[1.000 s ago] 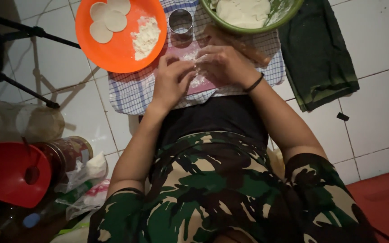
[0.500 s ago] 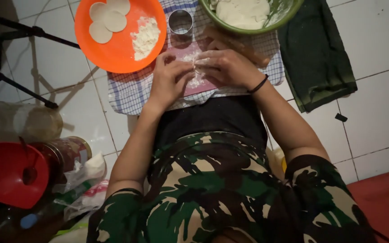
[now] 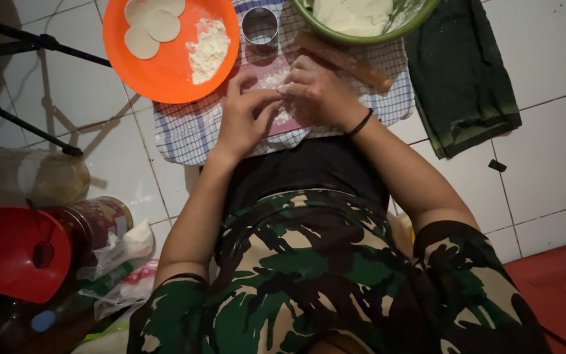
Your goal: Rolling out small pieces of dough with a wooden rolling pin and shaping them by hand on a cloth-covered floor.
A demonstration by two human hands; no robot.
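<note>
Fingers (image 3: 266, 98) of the left hand (image 3: 244, 121) and right hand (image 3: 319, 92) meet, pinched around a small pale, floury piece of dough (image 3: 284, 92) at upper centre, above a pink board (image 3: 276, 121) on a checked cloth (image 3: 191, 131). Above: metal ring cutter (image 3: 260, 27), wooden rolling pin (image 3: 345, 60), orange plate (image 3: 165, 75) with dough discs (image 3: 142, 40) and flour.

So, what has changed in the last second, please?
Very little. Both hands, left and right, keep pinching the dough on the pink board; only the fingers have shifted slightly. The orange plate, metal ring, rolling pin and green bowl stayed put.
</note>
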